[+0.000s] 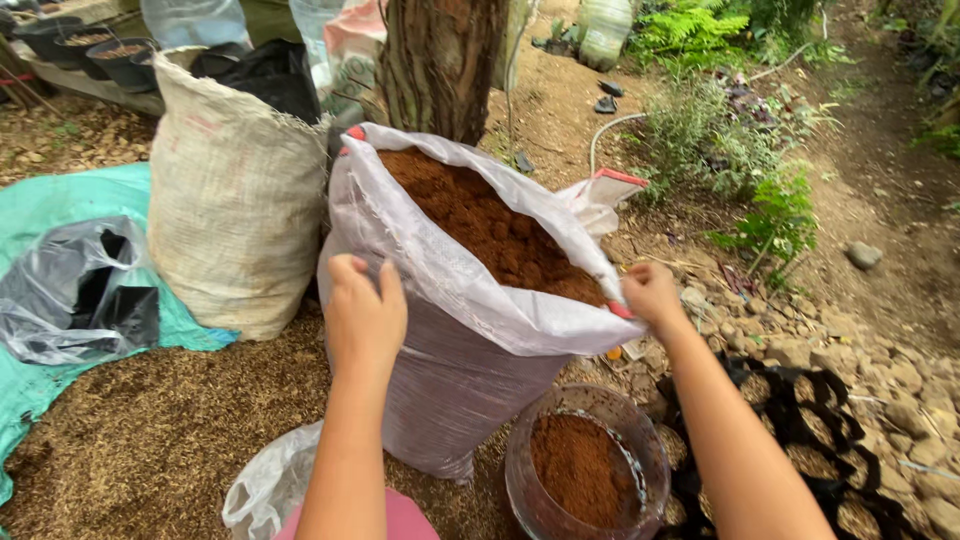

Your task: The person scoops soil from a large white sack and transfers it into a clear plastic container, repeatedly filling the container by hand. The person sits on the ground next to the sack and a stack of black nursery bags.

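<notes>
Hands come first, low in the middle of the frame. The left hand (364, 318) has its fingers curled over the near edge of a big white sack (450, 390) and grips it. The right hand (650, 293) is closed into a fist on the right edge of the sack's mouth, pinching the rim.

The white sack stands in the middle of the frame, tilted toward the person, with its mouth wide open. It is full of brown crumbly soil (490, 225).

At the bottom edge, just right of the middle, stands a clear round tub (585, 465) with some of the same brown soil in it. It sits between the two arms, just below the sack. A crumpled clear plastic bag (268, 487) lies at the bottom left of the tub. Black plastic trays (800, 440) lie on the stony ground at the lower right.

At the left lies a green sheet (50, 215) with a grey plastic bag (75, 290) on it. A tall tan woven sack (235, 195) stands just left of the white sack. Behind both rises a rough tree trunk (440, 60). Black pots (85, 45) sit in the upper left corner. Green plants (740, 140) grow at the upper right.
</notes>
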